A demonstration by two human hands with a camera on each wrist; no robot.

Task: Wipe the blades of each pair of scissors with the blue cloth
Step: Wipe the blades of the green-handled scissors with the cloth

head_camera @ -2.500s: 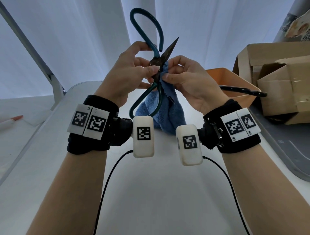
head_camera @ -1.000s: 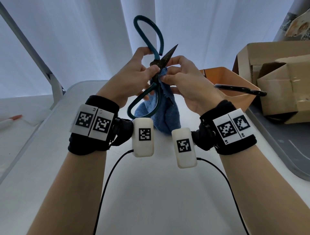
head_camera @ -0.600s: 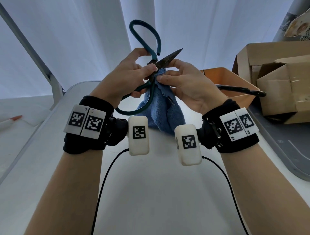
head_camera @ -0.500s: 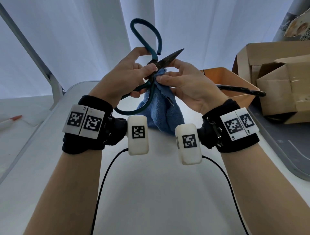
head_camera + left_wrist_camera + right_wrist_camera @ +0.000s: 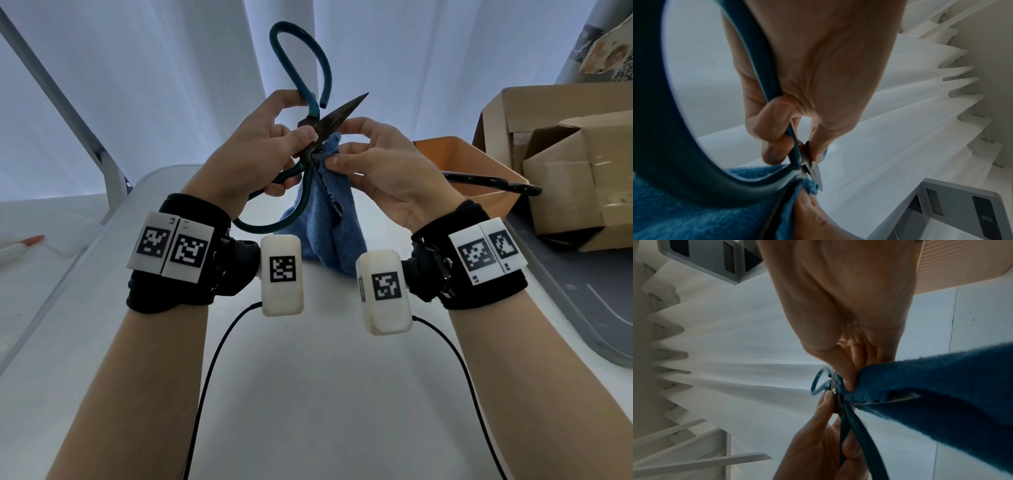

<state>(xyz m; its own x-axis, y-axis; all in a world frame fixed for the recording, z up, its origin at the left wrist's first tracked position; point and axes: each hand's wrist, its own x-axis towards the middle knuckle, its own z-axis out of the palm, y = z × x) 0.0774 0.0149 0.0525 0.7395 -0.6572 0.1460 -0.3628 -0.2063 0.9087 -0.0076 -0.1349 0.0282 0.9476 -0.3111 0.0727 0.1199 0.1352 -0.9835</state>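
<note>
Head view: left hand (image 5: pixel 253 154) grips the teal-handled scissors (image 5: pixel 310 113) near the pivot, held up above the white table (image 5: pixel 308 394), blades spread, one dark blade pointing up-right; right hand (image 5: pixel 383 168) pinches the blue cloth (image 5: pixel 325 226) round the lower blade, and a second black-handled pair (image 5: pixel 493 181) lies across the orange box (image 5: pixel 479 164). Left wrist view: fingers (image 5: pixel 774 129) curled on the teal handle loop (image 5: pixel 655 129), cloth (image 5: pixel 694 219) hanging just below the pivot. Right wrist view: thumb and fingers (image 5: pixel 851 374) nip the cloth (image 5: pixel 941 394) against a blade beside the pivot.
</note>
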